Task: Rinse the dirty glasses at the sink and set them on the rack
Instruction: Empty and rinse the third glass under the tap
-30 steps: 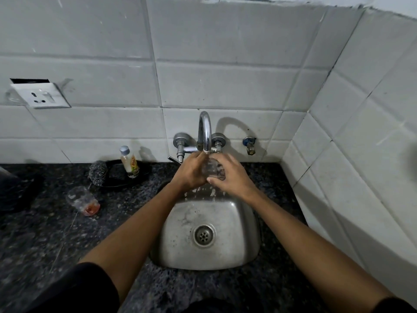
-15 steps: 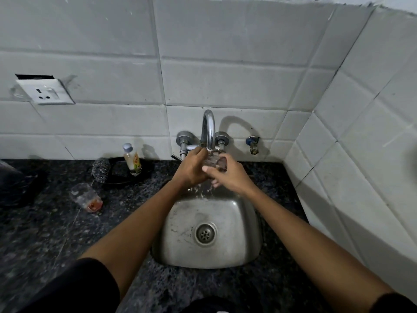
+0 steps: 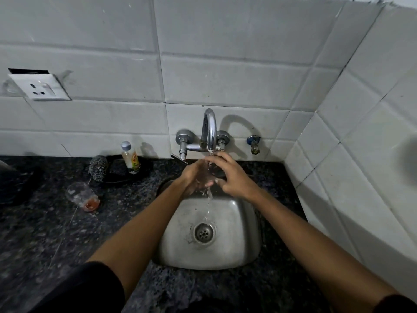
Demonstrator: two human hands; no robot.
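A clear glass point(image 3: 214, 172) is pressed between my two hands under the chrome tap point(image 3: 209, 127), mostly hidden by fingers. My right hand point(image 3: 235, 177) wraps it from the right with fingers over its top. From the left, my left hand point(image 3: 193, 175) cups it, fingertips curled beneath. Water runs off the hands in a thin stream into the steel sink point(image 3: 228, 251). A second glass point(image 3: 82, 196) with reddish residue in its bottom lies tilted on the dark counter, left of the sink. No rack is in view.
A small bottle point(image 3: 130, 158) and a steel wool scrubber point(image 3: 98, 166) sit by a black dish point(image 3: 123, 176) at the back left. A dark object point(image 3: 13, 180) is at the far left edge. A wall socket point(image 3: 40, 88) hangs above. Tiled walls close in behind and to the right.
Both hands have shifted slightly lower under the spout, and the right hand now covers more of the glass. The water stream is more visible falling to the drain.
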